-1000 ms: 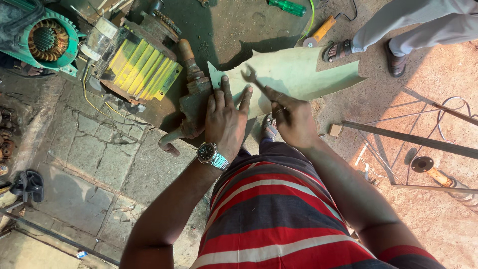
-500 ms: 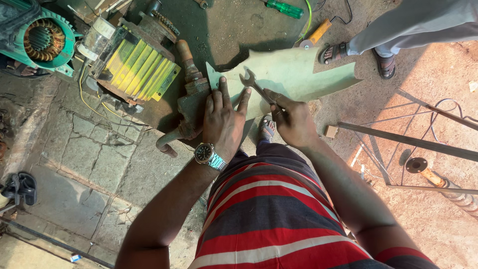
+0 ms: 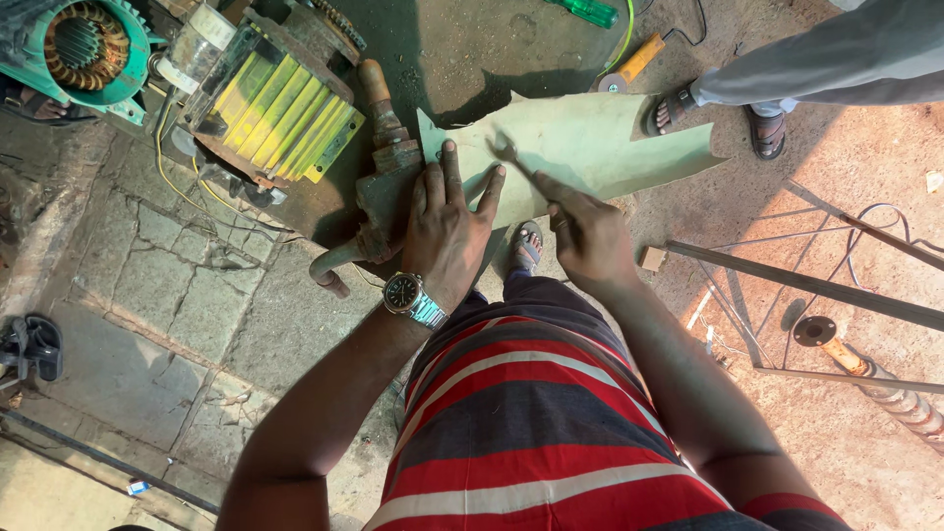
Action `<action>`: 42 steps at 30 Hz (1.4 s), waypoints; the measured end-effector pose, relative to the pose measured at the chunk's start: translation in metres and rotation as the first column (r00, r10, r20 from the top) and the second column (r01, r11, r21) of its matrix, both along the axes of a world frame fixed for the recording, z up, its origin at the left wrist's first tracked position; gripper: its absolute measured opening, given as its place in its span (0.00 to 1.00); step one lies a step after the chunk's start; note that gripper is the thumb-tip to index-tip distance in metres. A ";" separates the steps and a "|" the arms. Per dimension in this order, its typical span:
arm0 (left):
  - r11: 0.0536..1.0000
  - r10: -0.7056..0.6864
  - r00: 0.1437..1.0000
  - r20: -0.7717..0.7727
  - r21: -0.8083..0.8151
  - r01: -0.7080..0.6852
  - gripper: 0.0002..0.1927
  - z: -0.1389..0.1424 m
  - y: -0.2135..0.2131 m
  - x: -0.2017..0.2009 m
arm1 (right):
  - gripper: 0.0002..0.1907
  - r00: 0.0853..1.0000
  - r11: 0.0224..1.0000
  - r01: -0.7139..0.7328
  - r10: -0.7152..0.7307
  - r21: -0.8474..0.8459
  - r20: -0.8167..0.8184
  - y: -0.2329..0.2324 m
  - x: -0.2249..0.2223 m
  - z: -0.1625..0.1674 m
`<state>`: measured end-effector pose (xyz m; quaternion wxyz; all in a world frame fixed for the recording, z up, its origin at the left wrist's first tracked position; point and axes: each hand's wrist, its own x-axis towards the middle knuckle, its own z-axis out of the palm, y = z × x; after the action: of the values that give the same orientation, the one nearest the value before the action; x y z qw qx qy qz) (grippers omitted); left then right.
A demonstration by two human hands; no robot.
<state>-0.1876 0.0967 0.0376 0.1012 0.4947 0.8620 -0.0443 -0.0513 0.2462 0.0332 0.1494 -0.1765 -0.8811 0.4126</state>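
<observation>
Left hand (image 3: 447, 231), fingers spread wide, lies flat on the pale green irregular gasket sheet (image 3: 580, 147), pinning it over the rusty cast-iron pump body (image 3: 388, 192), evidently to stop it shifting. Right hand (image 3: 590, 236) is closed around a small steel spanner (image 3: 516, 159) (head resting on the sheet), just beside the left fingertips.

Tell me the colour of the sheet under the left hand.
The sheet is pale green, plain, seen in the head view, pressed flat by the left hand.
</observation>
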 end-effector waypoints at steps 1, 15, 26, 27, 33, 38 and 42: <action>1.000 0.000 1.000 -0.001 -0.012 0.000 0.38 -0.001 0.000 0.000 | 0.21 0.999 0.999 -0.049 0.049 0.019 0.020 0.003 -0.001 -0.001; 0.999 0.002 0.998 -0.057 -0.035 -0.004 0.38 -0.002 0.003 0.004 | 0.18 0.999 0.995 -0.026 0.022 -0.099 -0.040 0.016 -0.001 0.004; 0.999 0.009 0.998 -0.055 -0.045 -0.011 0.38 -0.003 0.005 0.005 | 0.17 0.999 0.997 0.030 -0.032 -0.068 -0.020 0.023 0.003 0.005; 0.999 0.012 0.999 -0.050 -0.052 -0.015 0.38 -0.004 0.005 0.005 | 0.18 1.000 0.999 -0.028 0.027 -0.042 -0.013 0.024 0.004 0.005; 0.999 0.029 0.999 -0.026 -0.030 -0.030 0.38 -0.009 0.003 0.002 | 0.19 0.996 0.999 -0.033 0.033 0.003 -0.081 0.021 0.006 0.001; 0.993 0.118 0.983 0.137 -0.043 -0.114 0.39 -0.015 0.000 0.000 | 0.20 0.999 0.999 -0.028 0.027 0.029 0.017 0.013 0.006 0.004; 0.993 0.086 0.996 -0.018 0.082 -0.085 0.39 -0.019 -0.005 0.005 | 0.20 0.998 0.999 -0.028 0.025 0.046 0.059 0.007 0.005 0.007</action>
<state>-0.1831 0.0920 0.0187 0.0737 0.4605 0.8845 -0.0104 -0.0461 0.2530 0.0400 0.1221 -0.1732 -0.8968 0.3884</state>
